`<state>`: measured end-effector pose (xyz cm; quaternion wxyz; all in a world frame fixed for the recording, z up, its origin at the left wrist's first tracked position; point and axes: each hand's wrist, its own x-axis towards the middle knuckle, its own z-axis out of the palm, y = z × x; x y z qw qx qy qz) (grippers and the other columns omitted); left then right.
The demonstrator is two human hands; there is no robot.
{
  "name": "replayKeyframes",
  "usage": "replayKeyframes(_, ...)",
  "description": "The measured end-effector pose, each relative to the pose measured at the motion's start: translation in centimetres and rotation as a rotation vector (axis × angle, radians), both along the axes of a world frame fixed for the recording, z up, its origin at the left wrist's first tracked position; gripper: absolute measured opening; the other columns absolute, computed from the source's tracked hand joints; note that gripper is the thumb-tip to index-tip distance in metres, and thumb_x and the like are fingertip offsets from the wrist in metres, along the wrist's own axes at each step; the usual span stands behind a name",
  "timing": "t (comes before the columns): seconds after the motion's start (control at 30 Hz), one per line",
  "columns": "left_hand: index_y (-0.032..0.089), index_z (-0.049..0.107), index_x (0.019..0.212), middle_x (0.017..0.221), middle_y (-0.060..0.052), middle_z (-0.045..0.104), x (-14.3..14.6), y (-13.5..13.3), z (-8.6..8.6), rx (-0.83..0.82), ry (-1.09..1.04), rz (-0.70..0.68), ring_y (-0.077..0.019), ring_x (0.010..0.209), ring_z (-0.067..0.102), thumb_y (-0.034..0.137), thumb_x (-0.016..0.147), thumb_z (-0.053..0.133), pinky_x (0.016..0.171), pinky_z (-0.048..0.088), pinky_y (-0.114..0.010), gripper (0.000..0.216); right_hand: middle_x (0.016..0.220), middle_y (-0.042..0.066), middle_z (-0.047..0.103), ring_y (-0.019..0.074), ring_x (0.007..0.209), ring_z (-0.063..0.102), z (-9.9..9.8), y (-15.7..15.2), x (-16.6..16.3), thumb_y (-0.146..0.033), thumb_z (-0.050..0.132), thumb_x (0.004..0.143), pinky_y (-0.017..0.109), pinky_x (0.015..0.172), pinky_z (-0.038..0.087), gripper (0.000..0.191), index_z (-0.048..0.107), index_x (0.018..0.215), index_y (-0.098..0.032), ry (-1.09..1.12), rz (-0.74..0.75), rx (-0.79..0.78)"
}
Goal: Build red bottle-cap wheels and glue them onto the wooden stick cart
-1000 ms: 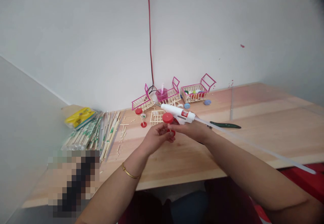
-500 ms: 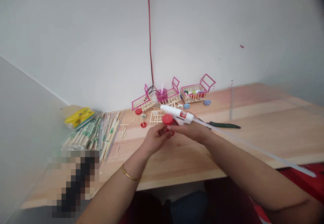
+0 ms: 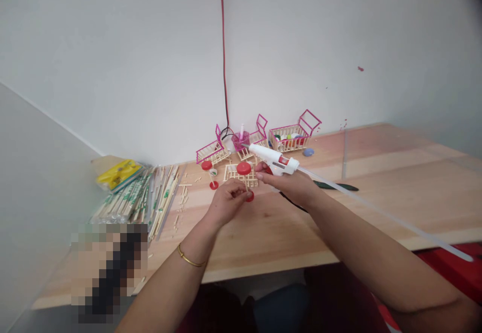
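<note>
In my left hand point(image 3: 229, 202) is a stick axle with a red bottle cap point(image 3: 244, 168) on top and another at its lower end, held upright by the fingers. My right hand point(image 3: 288, 182) grips a white hot glue gun point(image 3: 273, 159), its nozzle pointing up and left, a long clear glue stick point(image 3: 376, 207) trailing from its back. Left of my hands stands a similar red-capped axle point(image 3: 207, 165). Behind the held axle lies a small stick lattice point(image 3: 230, 173). Farther back are stick carts with pink rims, one at left point(image 3: 211, 153) and one at right point(image 3: 288, 139) holding coloured caps.
Bundled sticks point(image 3: 124, 197) in plastic and a yellow packet point(image 3: 118, 173) lie at the left. Short stick offcuts point(image 3: 184, 200) are scattered beside them. A pink cup point(image 3: 241, 141) stands near the wall. Green-handled pliers point(image 3: 335, 186) rest right of my hand; a blue cap point(image 3: 309, 152) lies behind.
My right hand has drawn the glue gun to the right, away from the red cap. My left hand still holds the axle, now with its shaft and lower cap showing.
</note>
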<state>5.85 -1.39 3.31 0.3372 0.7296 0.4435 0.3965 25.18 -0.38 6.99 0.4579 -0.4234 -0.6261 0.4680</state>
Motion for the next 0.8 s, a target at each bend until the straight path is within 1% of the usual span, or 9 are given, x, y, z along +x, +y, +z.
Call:
replayKeyframes(0.13,0.016,0.069,0.072,0.078,-0.005,0.065,0.0,0.1,-0.4,-0.029,0.078,0.029,-0.0155,0.073,0.056,0.023,0.075,0.064,0.069,0.042,-0.026,0.009,0.093,0.005,0.068,0.0203,0.088,0.062,-0.5,0.3,0.1,-0.043,0.068,0.073,0.035,0.081,0.047,0.031,0.065,0.092,-0.019,-0.014,-0.028,0.024)
replayKeyframes(0.23,0.015,0.069,0.074,0.071,-0.003,0.064,0.1,0.2,-1.1,-0.060,0.144,0.033,-0.0132,0.064,0.053,0.021,0.075,0.062,0.061,0.038,-0.024,0.009,0.092,0.004,0.068,0.0196,0.087,0.062,-0.3,0.2,0.1,-0.043,0.067,0.074,0.034,0.080,0.047,0.030,0.066,0.093,-0.020,-0.035,-0.033,0.038)
replayKeyframes(0.3,0.015,0.067,0.072,0.064,-0.001,0.059,0.1,0.2,-1.4,-0.056,0.204,0.041,-0.0113,0.057,0.048,0.019,0.075,0.060,0.055,0.033,-0.023,0.009,0.092,0.004,0.068,0.0194,0.085,0.062,0.0,0.1,0.1,-0.044,0.067,0.074,0.033,0.078,0.047,0.030,0.066,0.092,-0.020,-0.047,-0.040,0.025)
replayKeyframes(0.4,0.015,0.062,0.062,0.055,0.001,0.051,0.1,0.3,-1.6,-0.034,0.303,0.057,-0.0100,0.052,0.042,0.019,0.073,0.059,0.051,0.028,-0.023,0.012,0.091,0.004,0.069,0.0201,0.083,0.062,0.4,-0.1,0.1,-0.044,0.066,0.074,0.033,0.075,0.047,0.029,0.066,0.091,-0.020,-0.061,-0.062,0.009)
replayKeyframes(0.5,0.015,0.057,0.056,0.053,0.001,0.049,0.2,0.4,-1.6,-0.020,0.356,0.069,-0.0101,0.053,0.041,0.019,0.073,0.058,0.051,0.027,-0.023,0.017,0.090,0.005,0.069,0.0204,0.083,0.062,0.6,-0.2,0.1,-0.043,0.066,0.073,0.032,0.074,0.047,0.028,0.066,0.088,-0.019,-0.082,-0.072,0.023)
replayKeyframes(0.67,0.015,0.057,0.058,0.059,0.000,0.051,0.3,0.5,-1.9,0.032,0.399,0.074,-0.0112,0.057,0.043,0.018,0.074,0.058,0.054,0.029,-0.025,0.016,0.089,0.005,0.069,0.0205,0.083,0.062,0.6,-0.2,0.0,-0.043,0.066,0.074,0.032,0.074,0.047,0.027,0.066,0.087,-0.019,-0.088,-0.072,0.040)
replayKeyframes(0.8,0.015,0.055,0.059,0.068,-0.002,0.053,0.5,0.4,-2.0,0.138,0.428,0.020,-0.0132,0.066,0.046,0.013,0.076,0.057,0.060,0.033,-0.026,0.017,0.089,0.004,0.069,0.0204,0.084,0.063,0.4,0.0,0.1,-0.040,0.066,0.074,0.033,0.078,0.046,0.025,0.066,0.087,-0.019,-0.078,-0.055,0.055)
